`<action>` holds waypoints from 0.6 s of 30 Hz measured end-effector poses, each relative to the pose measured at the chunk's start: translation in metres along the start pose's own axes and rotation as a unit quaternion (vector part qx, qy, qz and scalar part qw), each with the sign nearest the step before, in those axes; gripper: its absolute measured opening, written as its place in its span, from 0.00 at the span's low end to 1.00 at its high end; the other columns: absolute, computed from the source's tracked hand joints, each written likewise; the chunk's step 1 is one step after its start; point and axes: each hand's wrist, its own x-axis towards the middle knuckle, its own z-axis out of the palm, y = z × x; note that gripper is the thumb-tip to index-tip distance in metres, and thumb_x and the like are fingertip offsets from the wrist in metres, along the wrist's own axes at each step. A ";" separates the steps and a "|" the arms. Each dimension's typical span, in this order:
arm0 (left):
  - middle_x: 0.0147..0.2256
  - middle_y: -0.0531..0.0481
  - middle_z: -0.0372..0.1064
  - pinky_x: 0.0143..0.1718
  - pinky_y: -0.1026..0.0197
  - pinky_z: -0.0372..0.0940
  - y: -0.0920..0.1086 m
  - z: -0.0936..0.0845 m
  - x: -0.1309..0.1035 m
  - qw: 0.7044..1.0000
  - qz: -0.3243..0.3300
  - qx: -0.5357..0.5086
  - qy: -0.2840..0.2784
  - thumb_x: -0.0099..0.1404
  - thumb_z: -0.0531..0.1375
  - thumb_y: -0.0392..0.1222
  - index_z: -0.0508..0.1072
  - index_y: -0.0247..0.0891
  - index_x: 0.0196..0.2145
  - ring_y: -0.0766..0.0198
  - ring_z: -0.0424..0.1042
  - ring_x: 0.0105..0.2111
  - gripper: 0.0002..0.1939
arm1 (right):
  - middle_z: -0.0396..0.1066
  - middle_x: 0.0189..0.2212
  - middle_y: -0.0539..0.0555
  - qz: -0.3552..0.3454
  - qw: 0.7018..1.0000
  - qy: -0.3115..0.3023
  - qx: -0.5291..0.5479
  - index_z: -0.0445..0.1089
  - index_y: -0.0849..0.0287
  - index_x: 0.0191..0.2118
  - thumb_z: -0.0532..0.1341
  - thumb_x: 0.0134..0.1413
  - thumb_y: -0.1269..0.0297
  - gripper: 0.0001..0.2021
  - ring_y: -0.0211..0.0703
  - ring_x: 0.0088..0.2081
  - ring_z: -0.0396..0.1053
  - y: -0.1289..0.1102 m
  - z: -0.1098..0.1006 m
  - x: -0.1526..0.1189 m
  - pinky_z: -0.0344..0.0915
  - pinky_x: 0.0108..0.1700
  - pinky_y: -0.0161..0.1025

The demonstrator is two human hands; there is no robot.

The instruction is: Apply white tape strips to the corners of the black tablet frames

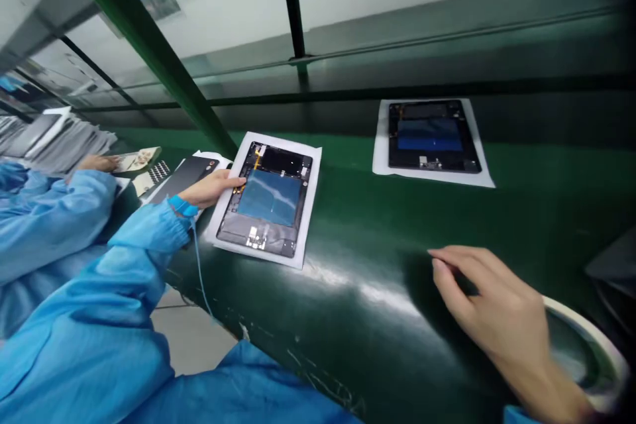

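Note:
My left hand (211,189) grips the left edge of an opened tablet (271,195), its thumb on top. Beneath the tablet is a white sheet (309,212), tilted on the bench. A blue panel, circuit parts and orange flex strips show inside the tablet. A blue wrist strap (183,206) with a cord sits on my left wrist. My right hand (497,305) hovers over the bench at the lower right, thumb and forefinger closed in a pinch. Whether anything small is between those fingertips I cannot make out.
A second opened tablet (430,136) lies on a white sheet farther back. A dark tablet cover (186,179) lies left of my left hand. A co-worker's sleeve (59,212) and stacked sheets (54,139) are at far left. A white ring (603,351) is beside my right wrist.

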 end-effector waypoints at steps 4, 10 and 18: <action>0.31 0.44 0.73 0.41 0.54 0.68 -0.021 -0.009 -0.004 0.988 0.025 0.073 0.137 0.58 0.64 0.53 0.74 0.34 0.36 0.52 0.73 0.38 0.18 | 0.75 0.33 0.51 0.007 1.000 0.009 0.009 0.73 0.57 0.35 0.57 0.63 0.64 0.08 0.39 0.34 0.74 0.006 -0.001 0.000 0.67 0.36 0.37; 0.33 0.47 0.74 0.37 0.60 0.65 -0.036 0.077 -0.065 0.873 0.385 0.262 0.143 0.70 0.54 0.44 0.75 0.37 0.37 0.61 0.72 0.34 0.12 | 0.76 0.35 0.51 -0.001 0.997 -0.058 -0.054 0.73 0.57 0.39 0.55 0.65 0.55 0.14 0.37 0.31 0.74 0.010 0.007 -0.010 0.67 0.33 0.35; 0.24 0.53 0.68 0.21 0.58 0.58 -0.030 0.204 -0.071 0.752 0.611 0.244 -0.047 0.66 0.59 0.46 0.67 0.40 0.23 0.65 0.68 0.22 0.15 | 0.76 0.35 0.54 -0.065 0.958 -0.210 -0.185 0.72 0.53 0.40 0.56 0.62 0.51 0.13 0.41 0.22 0.70 0.018 0.017 0.039 0.57 0.18 0.38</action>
